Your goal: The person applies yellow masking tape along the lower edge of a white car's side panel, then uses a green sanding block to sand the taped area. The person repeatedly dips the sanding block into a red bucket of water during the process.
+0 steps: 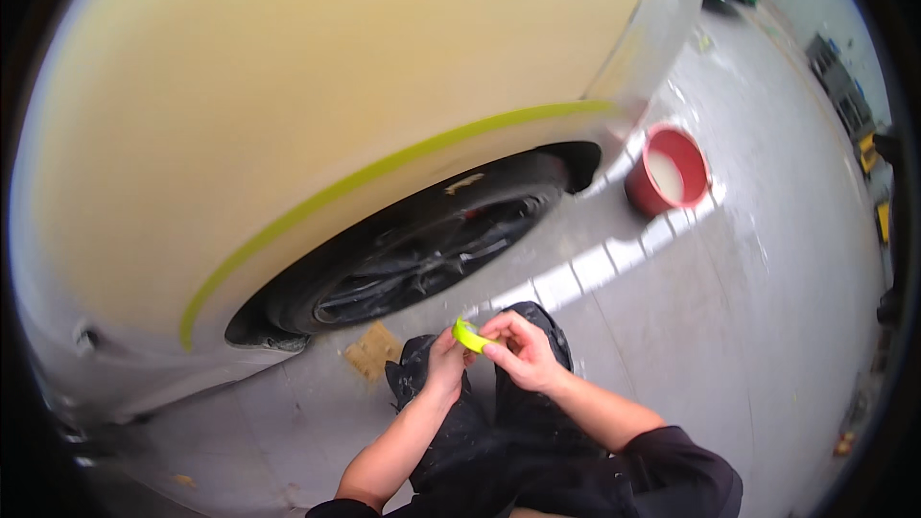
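- Bright yellow tape roll [472, 338]: in both hands, over the gap between the knees [554, 331], near the wheel [427, 273] but not touching.
- Right hand [526, 352]: thumb and fingers pinching the right side of the roll. Probably best to use a soft but sure pinch, to stop any slipping.
- Left hand [444, 364]: fingers bent in, close together, pinching the left edge of the roll. Exact spot of each left fingertip: too small to tell.
- Loose end of the tape: cannot see. Likely best to feel around the roll slowly with a nail, then lift one corner.
- Peel gently and evenly, to avoid a rip.
- Better to touch only the sides of the roll and leave the sticky face clean.
- Look at the yellow-green strip [403, 161] on the pale car [288, 86], curving above the wheel: a good guide for a smooth line.
- Mind the red bucket [633, 192], off to the right on the floor [672, 374], with cloudy stuff inside. Wet fingers: likely bad for sticking.
- Mind the brown cardboard [372, 352] too, just beside the left knee.
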Motion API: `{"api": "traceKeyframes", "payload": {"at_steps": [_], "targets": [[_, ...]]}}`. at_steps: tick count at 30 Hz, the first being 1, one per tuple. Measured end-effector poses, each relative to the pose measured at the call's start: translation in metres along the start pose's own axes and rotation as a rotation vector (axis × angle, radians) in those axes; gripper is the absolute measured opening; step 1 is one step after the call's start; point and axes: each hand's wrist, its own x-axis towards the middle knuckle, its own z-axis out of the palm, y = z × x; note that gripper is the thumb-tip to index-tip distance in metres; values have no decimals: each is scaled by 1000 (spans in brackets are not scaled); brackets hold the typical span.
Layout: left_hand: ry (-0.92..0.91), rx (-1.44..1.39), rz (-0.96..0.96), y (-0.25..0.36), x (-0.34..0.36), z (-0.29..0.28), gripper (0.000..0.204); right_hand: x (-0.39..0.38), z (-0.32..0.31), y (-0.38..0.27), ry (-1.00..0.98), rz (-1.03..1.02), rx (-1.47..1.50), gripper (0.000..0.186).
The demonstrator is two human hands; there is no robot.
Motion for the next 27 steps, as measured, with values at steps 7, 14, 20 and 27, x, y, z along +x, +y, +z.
{"api": "traceKeyframes", "payload": {"at_steps": [7, 14, 20, 27], "targets": [[-60, 194, -192, 28, -111, 19, 21, -19, 10, -99, 186, -134, -451, 24], [-80, 271, -205, 101, -229, 52, 25, -65, 60, -233, 305, 436, -295, 23], [-136, 420, -150, 134, -253, 86, 31, -100, 28, -281, 510, 412, -276, 24], [80, 333, -44, 122, -247, 149, 27, -56, -85, -312, 520, 299, -131, 29]]}}
